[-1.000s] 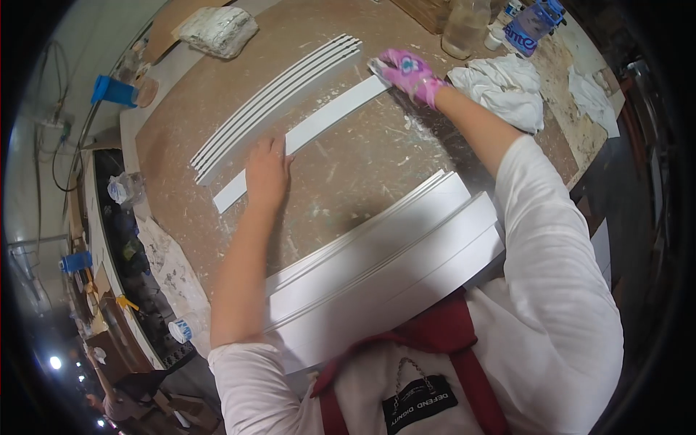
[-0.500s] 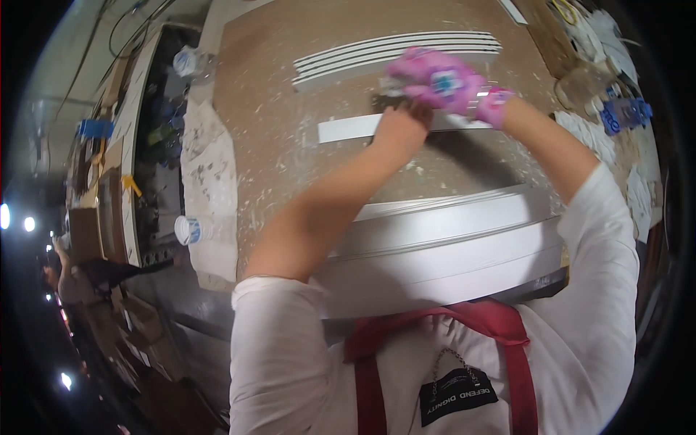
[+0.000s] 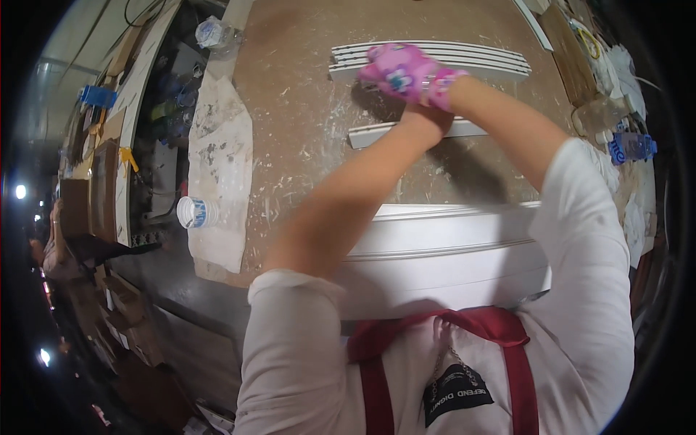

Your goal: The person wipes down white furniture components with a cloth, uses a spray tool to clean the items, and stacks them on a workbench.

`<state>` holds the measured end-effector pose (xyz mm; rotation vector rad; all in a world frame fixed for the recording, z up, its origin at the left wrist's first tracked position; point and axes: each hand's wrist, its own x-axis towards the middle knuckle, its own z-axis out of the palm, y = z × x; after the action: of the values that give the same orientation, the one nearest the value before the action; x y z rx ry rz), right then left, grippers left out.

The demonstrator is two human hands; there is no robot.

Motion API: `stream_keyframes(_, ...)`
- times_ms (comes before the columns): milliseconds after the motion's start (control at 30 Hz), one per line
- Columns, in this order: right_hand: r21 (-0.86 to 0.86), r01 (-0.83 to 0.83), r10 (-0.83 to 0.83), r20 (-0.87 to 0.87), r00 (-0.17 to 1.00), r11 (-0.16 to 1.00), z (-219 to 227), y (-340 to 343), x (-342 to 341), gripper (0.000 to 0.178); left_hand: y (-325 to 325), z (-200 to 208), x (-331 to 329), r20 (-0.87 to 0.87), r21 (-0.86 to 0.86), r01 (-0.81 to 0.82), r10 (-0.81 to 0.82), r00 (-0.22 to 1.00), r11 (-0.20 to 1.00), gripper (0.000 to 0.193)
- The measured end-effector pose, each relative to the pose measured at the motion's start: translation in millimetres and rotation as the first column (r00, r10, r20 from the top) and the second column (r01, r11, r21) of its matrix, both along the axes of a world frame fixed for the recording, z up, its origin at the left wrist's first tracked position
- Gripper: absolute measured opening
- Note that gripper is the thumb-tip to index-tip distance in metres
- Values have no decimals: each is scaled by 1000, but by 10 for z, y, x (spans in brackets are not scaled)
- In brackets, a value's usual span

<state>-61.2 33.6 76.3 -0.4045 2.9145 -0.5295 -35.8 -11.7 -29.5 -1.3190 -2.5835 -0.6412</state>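
My right hand [image 3: 399, 74], in a pink flowered glove, reaches over the left part of a row of long white strips [image 3: 486, 64] with dark lines along them. Its fingers look curled; what they hold, if anything, is hidden. My bare left hand [image 3: 428, 122] crosses beneath the right wrist, its fingers out of sight behind the glove. Close to the left hand, a single white strip [image 3: 373, 135] lies on the worn brown tabletop [image 3: 304, 101], partly covered by my forearms. Several wider white boards [image 3: 449, 230] are stacked nearest my body.
On the left, a stained pale cloth [image 3: 217, 159] hangs at the table's edge with a plastic cup [image 3: 194, 212] and a clear plastic container [image 3: 216, 33]. To the right stand a blue-labelled bottle [image 3: 632, 147] and a wooden board [image 3: 569, 61]. Another person [image 3: 61, 246] is far left.
My gloved hand has moved left along the row of strips. The left hand has slid farther under the right wrist. The whole view has shifted, so the table things appear farther right.
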Motion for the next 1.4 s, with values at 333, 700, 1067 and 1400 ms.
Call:
stream_keyframes(333, -43, -601, 572, -260, 778, 798, -267, -199, -13, 27, 269, -821, 266, -101, 203, 8, 13, 995, 979, 41)
stream_keyframes(700, 275, -242, 289, -145, 946, 930, -210, 328, -40, 35, 240, -518, 236, -66, -39, 119, -122, 990, 992, 43)
stream_keyframes(1067, -673, 604, -734, 134, 666, 426, -1062, 3486, 1731, 34, 151, 96, 328, 90, -101, 157, -148, 985, 982, 48)
stream_keyframes(1400, -317, 653, -637, 167, 752, 688, -590, 3081, 2266, 37, 150, 148, 322, 40, -147, 164, -160, 986, 975, 48)
